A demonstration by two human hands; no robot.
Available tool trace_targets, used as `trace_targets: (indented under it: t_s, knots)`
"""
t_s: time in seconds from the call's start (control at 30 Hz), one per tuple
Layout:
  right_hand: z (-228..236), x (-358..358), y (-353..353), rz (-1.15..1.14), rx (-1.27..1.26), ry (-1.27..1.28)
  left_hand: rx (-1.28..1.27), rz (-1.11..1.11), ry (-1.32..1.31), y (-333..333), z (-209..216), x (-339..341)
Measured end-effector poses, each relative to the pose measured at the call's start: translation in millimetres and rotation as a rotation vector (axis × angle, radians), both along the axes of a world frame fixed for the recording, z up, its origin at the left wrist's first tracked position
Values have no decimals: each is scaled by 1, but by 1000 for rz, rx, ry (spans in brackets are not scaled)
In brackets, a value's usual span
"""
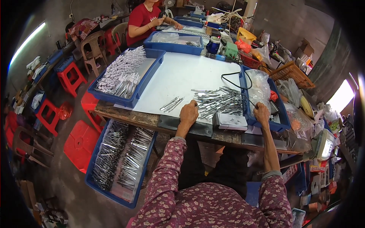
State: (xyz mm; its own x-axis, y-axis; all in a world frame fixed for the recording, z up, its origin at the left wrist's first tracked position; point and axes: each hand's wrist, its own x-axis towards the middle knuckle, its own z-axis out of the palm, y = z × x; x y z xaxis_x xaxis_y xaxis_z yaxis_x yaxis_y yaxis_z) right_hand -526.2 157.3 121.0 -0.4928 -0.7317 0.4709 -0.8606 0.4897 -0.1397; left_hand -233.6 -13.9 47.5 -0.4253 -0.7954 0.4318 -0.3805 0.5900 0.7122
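Observation:
My left hand (189,114) is closed at the near edge of the white work sheet (182,76), between two groups of slim silvery pen-like metal pieces. A small group (172,104) lies to its left, and a large heap (220,102) is just to its right. Whatever its fingers hold is hidden. Over the near part of the right blue tray, my right hand (261,114) is closed too. A looped black cord (236,86) runs down to its fingers, but the thing in its grip is hidden. A small box with a pale top (231,121) sits between my hands.
A blue tray of wrapped pieces (123,74) stands left; another (118,167) full of metal pieces is below the table. The right blue tray (282,123) holds clear plastic bags. Red stools (81,146) stand left. Across the table, a person in red (142,22) works.

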Motion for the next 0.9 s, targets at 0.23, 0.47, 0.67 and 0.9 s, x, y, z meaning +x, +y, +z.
trace_targets:
  t_s: [0.23,0.47,0.67,0.9]
  knots:
    - [0,0,0,-3,8,-5,-8,-2,-1,1,1,0]
    - [1,1,0,13,2,6,-13,4,-7,2,3,1]
    - [1,1,0,-4,9,-1,-20,5,-11,1,2,0]
    - [-1,0,0,-4,7,-7,-35,4,10,2,2,1]
